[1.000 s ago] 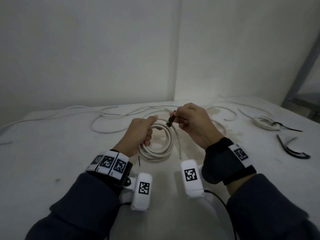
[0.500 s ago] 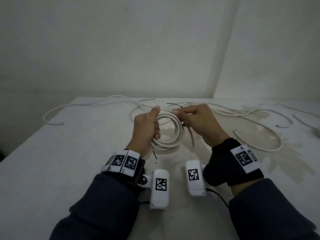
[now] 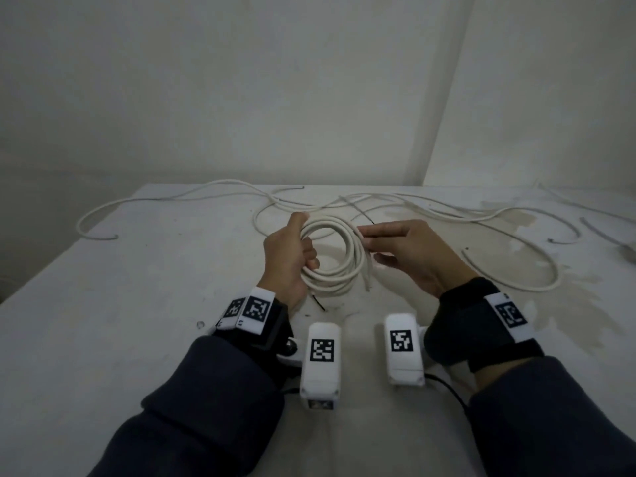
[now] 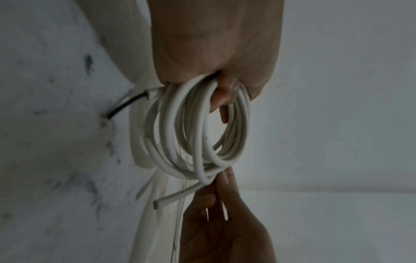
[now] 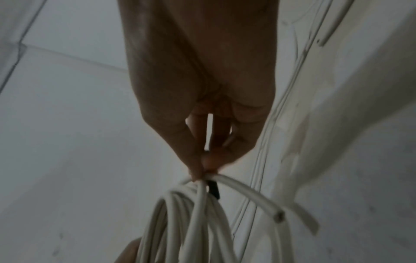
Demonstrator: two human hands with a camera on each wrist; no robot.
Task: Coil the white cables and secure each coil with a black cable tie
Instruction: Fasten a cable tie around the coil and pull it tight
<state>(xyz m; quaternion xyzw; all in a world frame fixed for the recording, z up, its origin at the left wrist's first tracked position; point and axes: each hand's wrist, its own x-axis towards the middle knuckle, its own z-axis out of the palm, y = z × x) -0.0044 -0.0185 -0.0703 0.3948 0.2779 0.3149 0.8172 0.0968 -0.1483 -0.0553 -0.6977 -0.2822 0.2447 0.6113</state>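
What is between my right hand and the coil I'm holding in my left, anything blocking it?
Nothing visible. The right hand already pinches the coil at its right side, opposite the left hand that grips it. The loose cables lie on the table behind.

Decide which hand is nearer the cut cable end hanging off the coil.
Right. The right hand pinches the coil just above the cut end; the left hand grips the coil's far side.

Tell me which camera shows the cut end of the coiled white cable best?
The right wrist view: the cut end faces the lens, core visible. The left wrist view shows it smaller, side-on. The head view shows only a thin tip hanging beside the coil.
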